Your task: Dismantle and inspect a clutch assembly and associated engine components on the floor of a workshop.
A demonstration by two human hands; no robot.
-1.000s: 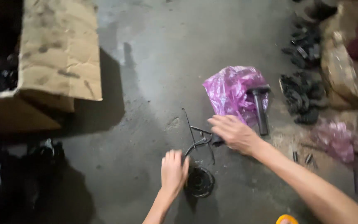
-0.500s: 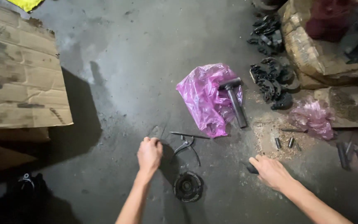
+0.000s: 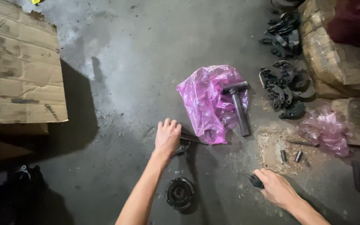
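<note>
My left hand (image 3: 167,136) lies palm down on a dark metal tool (image 3: 189,140) on the concrete floor, just left of a pink plastic bag (image 3: 209,104). My right hand (image 3: 276,186) is lower right, closed around a small black-handled tool (image 3: 253,180) close to the floor. A round black metal part (image 3: 180,193) lies on the floor between my forearms. A hammer (image 3: 239,108) rests across the pink bag with its head at the top.
A flattened cardboard box (image 3: 19,71) lies at left. Black metal parts (image 3: 284,83) are piled at upper right beside a worn carton (image 3: 334,62). A second pink bag (image 3: 326,129) and small metal pins (image 3: 290,156) lie at right on sawdust.
My right hand left the bent tool by the pink bag, moved down right and closed on a small black-handled tool. My left hand shifted up onto the metal tool. The view moved.
</note>
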